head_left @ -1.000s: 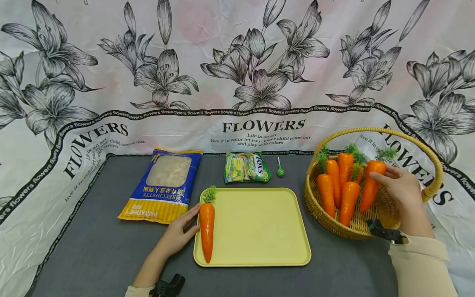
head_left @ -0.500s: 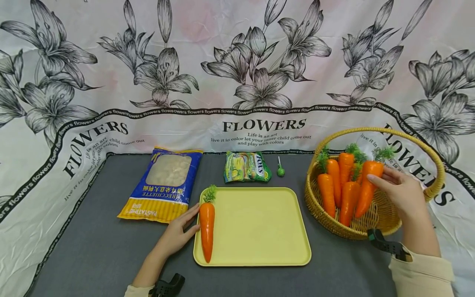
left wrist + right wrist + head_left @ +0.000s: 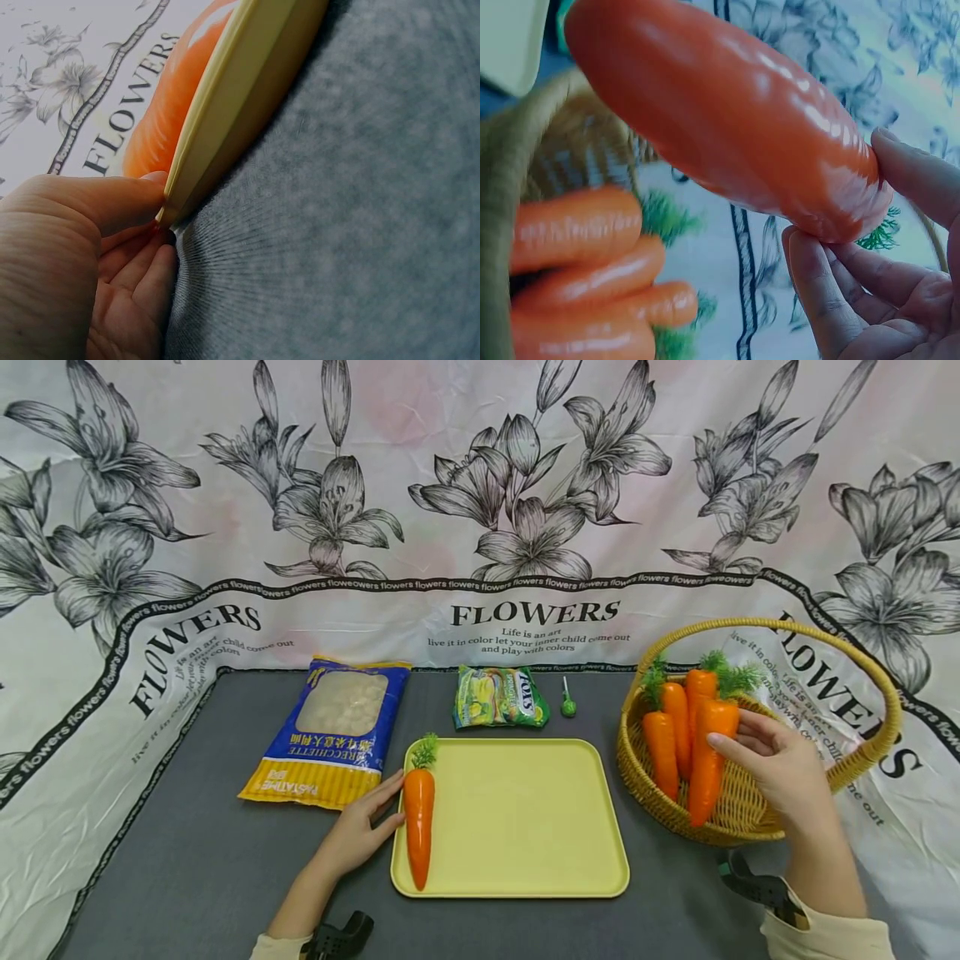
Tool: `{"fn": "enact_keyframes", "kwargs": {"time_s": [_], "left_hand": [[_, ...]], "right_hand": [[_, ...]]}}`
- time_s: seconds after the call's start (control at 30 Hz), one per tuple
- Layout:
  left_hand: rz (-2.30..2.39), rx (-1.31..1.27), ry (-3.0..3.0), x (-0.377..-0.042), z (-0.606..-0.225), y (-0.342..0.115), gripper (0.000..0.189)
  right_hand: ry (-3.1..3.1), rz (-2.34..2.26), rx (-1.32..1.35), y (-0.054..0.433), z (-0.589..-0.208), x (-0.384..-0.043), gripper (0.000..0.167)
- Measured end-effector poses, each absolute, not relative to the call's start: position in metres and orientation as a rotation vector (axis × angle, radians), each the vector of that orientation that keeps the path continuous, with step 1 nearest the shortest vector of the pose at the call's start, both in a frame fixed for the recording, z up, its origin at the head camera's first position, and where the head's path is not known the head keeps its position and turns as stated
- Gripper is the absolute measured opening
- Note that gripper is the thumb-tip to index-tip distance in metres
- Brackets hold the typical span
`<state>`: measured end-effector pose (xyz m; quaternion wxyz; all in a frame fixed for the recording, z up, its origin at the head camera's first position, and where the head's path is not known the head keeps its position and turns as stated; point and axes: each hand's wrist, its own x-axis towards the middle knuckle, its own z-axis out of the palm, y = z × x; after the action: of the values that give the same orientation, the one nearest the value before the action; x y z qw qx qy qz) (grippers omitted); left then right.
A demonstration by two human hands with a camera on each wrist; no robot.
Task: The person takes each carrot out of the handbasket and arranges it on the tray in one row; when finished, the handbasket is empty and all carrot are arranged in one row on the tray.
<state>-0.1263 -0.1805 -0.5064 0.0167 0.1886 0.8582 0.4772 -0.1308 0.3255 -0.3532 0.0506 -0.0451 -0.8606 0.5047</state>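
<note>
My right hand point(image 3: 783, 764) pinches a carrot point(image 3: 711, 760) near its leafy top, thumb on one side and fingers on the other. In the head view this carrot overlaps the wicker basket point(image 3: 738, 814), its tip pointing down. The right wrist view has the carrot point(image 3: 727, 112) large and close, above other carrots point(image 3: 585, 277) in the basket. My left hand point(image 3: 356, 831) holds the left edge of a yellow tray point(image 3: 525, 818), and in the left wrist view thumb and fingers meet at the tray's rim point(image 3: 217, 120). One carrot point(image 3: 418, 827) lies lengthwise along the tray's left side.
Behind the tray's left corner lies a blue and yellow pasta bag point(image 3: 330, 735). A green snack packet point(image 3: 500, 697) and a green lollipop point(image 3: 567, 703) lie behind the tray. The basket's tall handle point(image 3: 825, 643) arches over its carrots. A flower-printed cloth point(image 3: 525, 527) hangs at the back.
My right hand has moved left with the pinched carrot, from the basket's right side to in front of the other carrots. My left hand and the tray have stayed put.
</note>
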Motion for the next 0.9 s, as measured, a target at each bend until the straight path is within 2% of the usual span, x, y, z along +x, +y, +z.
{"fn": "enact_keyframes", "kwargs": {"time_s": [0.27, 0.4, 0.9], "left_hand": [[1.490, 0.582, 2.664, -0.127, -0.506, -0.181, 0.057], [1.489, 0.590, 2.660, -0.128, -0.506, -0.181, 0.057], [1.518, 0.615, 2.650, -0.128, -0.510, -0.181, 0.056]], "right_hand": [[-2.672, 1.455, -0.050, 0.280, -0.352, -0.129, 0.064], [-2.655, 1.533, 0.051, 0.255, -0.354, -0.132, 0.060], [-2.632, 1.887, 0.245, 0.156, -0.395, -0.154, 0.056]]}}
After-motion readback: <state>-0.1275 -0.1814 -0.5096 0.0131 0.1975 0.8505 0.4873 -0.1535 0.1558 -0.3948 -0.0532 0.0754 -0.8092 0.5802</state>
